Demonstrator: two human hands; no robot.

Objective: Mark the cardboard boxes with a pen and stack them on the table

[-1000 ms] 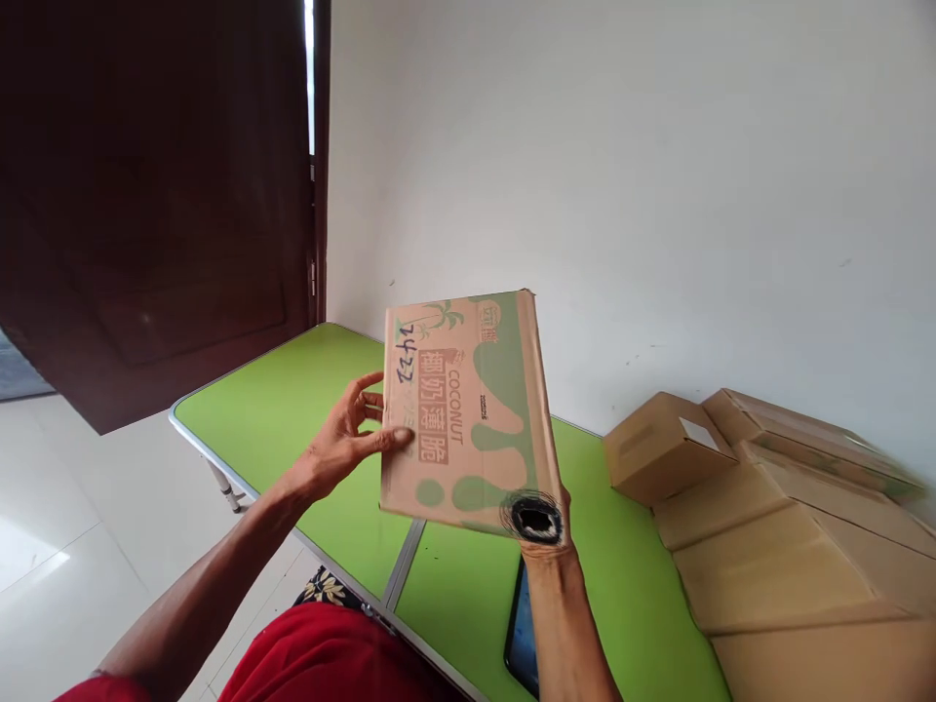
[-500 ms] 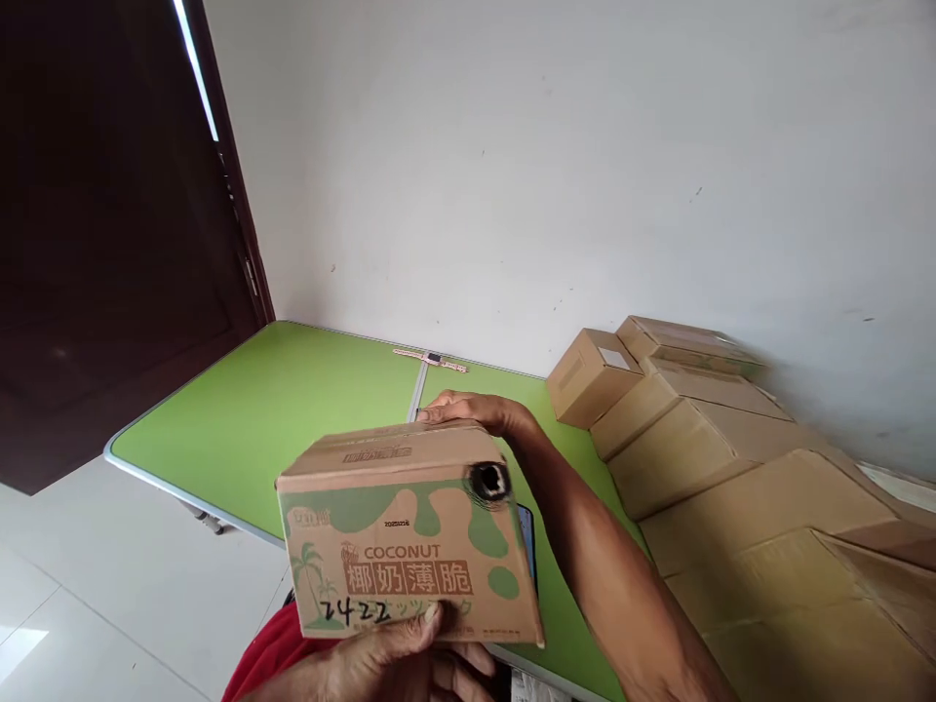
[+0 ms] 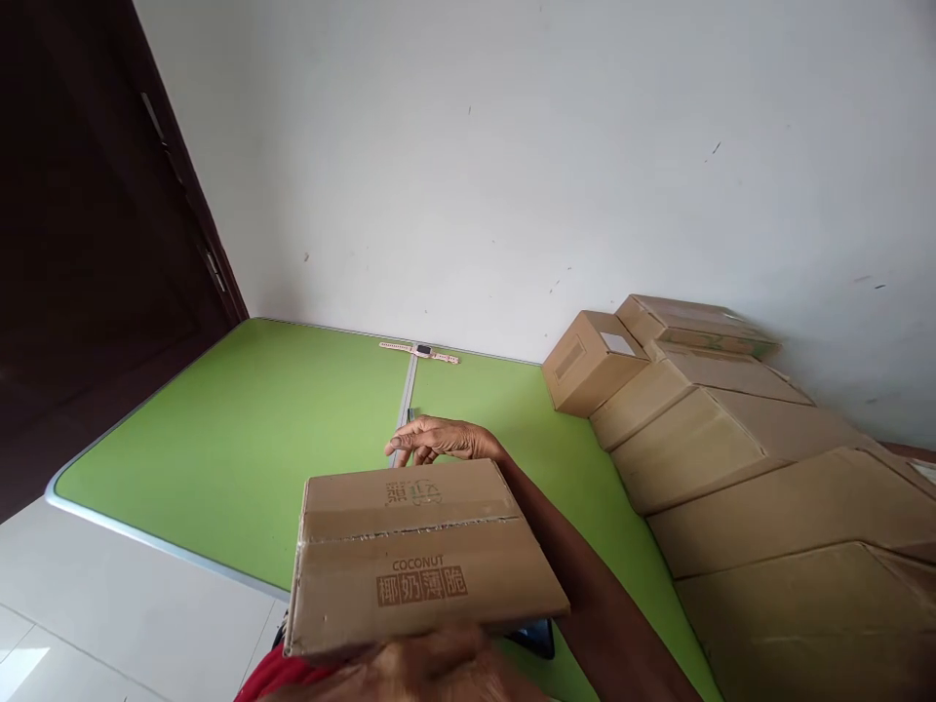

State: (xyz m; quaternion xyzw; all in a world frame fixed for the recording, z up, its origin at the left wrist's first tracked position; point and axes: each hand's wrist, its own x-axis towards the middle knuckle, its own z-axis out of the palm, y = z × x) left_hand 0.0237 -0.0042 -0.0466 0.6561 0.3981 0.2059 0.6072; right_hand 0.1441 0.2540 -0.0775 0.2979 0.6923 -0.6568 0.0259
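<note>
A cardboard box (image 3: 424, 556) printed "COCONUT" is in front of me, its taped seam side turned up. My left hand (image 3: 416, 673), blurred by motion, grips the box at its near lower edge; its fingertips are hidden. Just past the far edge of the box is my right hand (image 3: 443, 439), fingers bent and apart, with nothing seen in them. Close to those fingertips, a small dark object (image 3: 410, 414) lies by the table's metal strip; its kind is unclear. Part of a phone (image 3: 537, 639) shows under the box's right corner.
A green table (image 3: 219, 439) with a metal rim stands against the white wall. At its back lies a pink-strapped watch (image 3: 422, 351). Several cardboard boxes (image 3: 731, 429) are piled along the right side. A dark door (image 3: 88, 244) is at the left.
The box has tipped so that its taped face shows instead of the side with the handwritten number and the hole. My right hand has come off its far edge.
</note>
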